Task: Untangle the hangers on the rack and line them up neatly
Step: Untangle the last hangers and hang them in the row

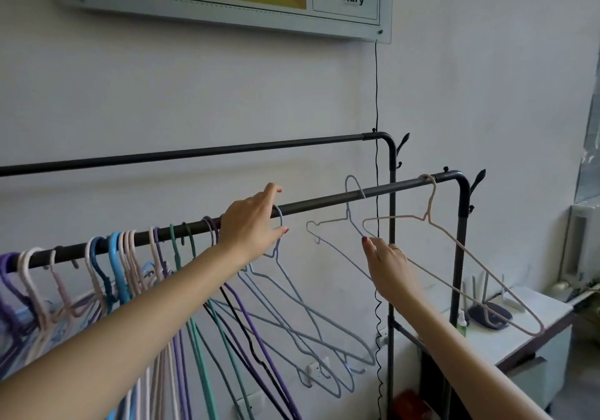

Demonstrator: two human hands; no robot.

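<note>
From my head view, my left hand [251,224] pinches the hook of a pale blue hanger [285,276] against the near rail [324,203], thumb under and fingers over, with the tangled bunch of hangers [136,263] crowded just left of it. My right hand [388,265] — fingers loosely spread — touches the sloping arm of the grey hanger [334,224], which hangs to the right of my left hand, well apart from the pink hanger [454,267] at the far right end. The rail's long axis runs left to right, so the blue hanger likely slides rightward — my left hand is nearer.
</note>
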